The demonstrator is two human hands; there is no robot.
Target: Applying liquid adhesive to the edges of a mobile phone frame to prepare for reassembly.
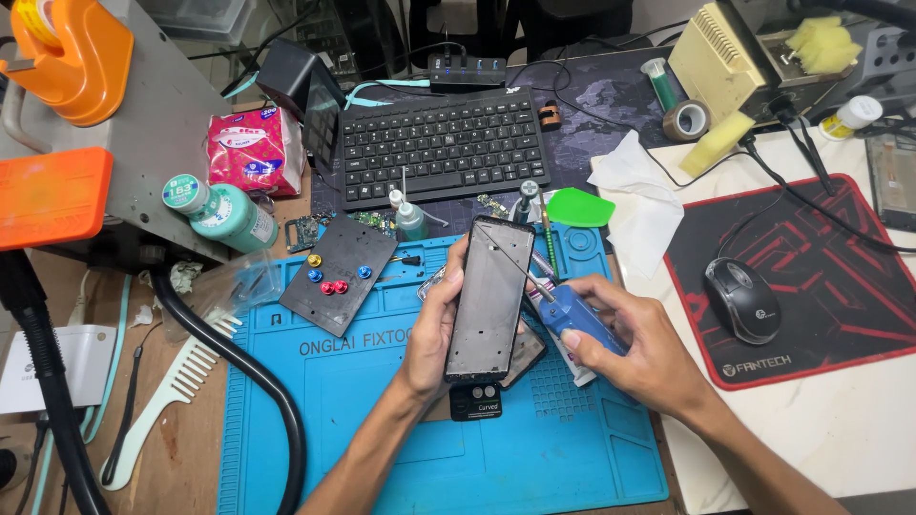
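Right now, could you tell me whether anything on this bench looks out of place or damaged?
A white comb lies among the repair gear, beside the blue mat. The phone frame in the left hand appears stripped, not visibly broken.

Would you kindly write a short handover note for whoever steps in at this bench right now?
Left hand: grips the phone frame by its left edge, upright over the blue work mat.
Right hand: holds the blue-handled tool, its thin tip laid across the frame's upper part.
Nearby: a dark plate with coloured knobs on the mat, a small dropper bottle behind it, a green pick.
Done: the frame looks stripped and is in hand.
Left: the tool work on the frame appears unfinished.
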